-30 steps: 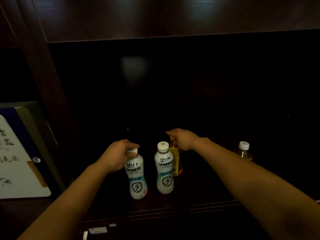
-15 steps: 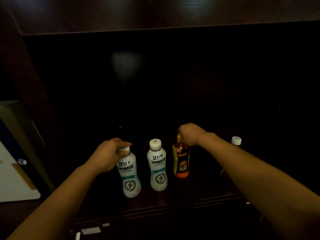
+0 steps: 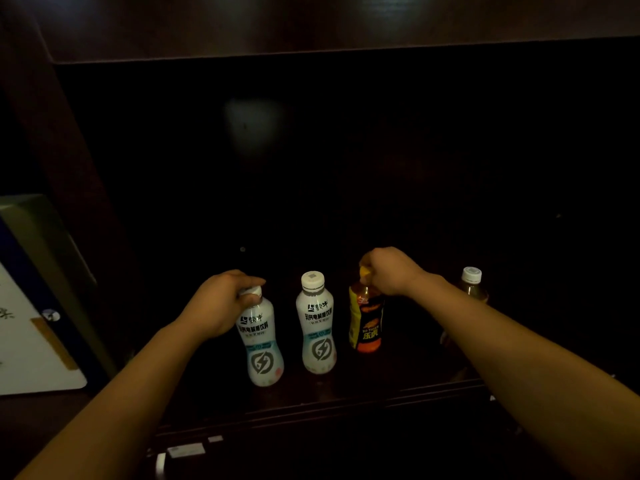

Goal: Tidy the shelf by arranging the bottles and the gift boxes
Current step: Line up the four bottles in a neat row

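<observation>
Three bottles stand in a row near the front of a dark wooden shelf (image 3: 311, 400). My left hand (image 3: 221, 303) grips the cap of the left white bottle (image 3: 261, 344). A second white bottle (image 3: 317, 327) stands free beside it. To its right, my right hand (image 3: 389, 270) holds the yellow cap of the orange-and-black labelled bottle (image 3: 367, 320). A clear bottle with amber liquid and a white cap (image 3: 471, 284) stands further right, partly behind my right forearm.
A gift box with a white and blue front (image 3: 31, 323) stands at the left, outside the shelf's dark side post (image 3: 69, 174). The shelf's back is very dark. Small white labels (image 3: 187, 450) sit on the ledge below.
My right hand has carried the orange-and-black bottle from behind the middle white bottle out to its right side, in line with the row. My left hand stays on the left white bottle's cap.
</observation>
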